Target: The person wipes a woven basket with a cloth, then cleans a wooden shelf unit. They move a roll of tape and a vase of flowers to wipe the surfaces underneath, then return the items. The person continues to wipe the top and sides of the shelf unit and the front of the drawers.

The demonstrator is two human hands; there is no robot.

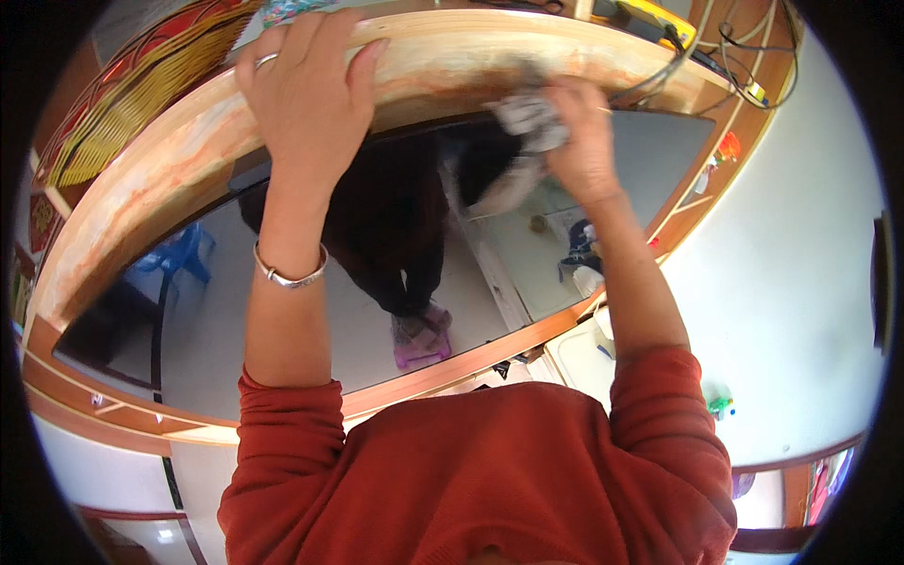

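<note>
My left hand (307, 92), with a ring on one finger, rests over the upper edge of a wooden cabinet frame (438, 32), fingers spread. A silver bangle circles that wrist. My right hand (583, 134) grips a crumpled grey cloth (533, 123), blurred, at the top rim of a large glossy black television screen (395, 233). The cloth lies near the marbled panel (176, 159) behind the screen. Reflected in the glass are dark clothing, a blue plastic stool and a pink item.
Loose cables (759, 42) hang at the upper right beside a yellow device (657, 21). A yellow ribbed object (152, 92) lies on the cabinet top at the upper left. Small red ornaments (727, 147) stand on the right side shelves.
</note>
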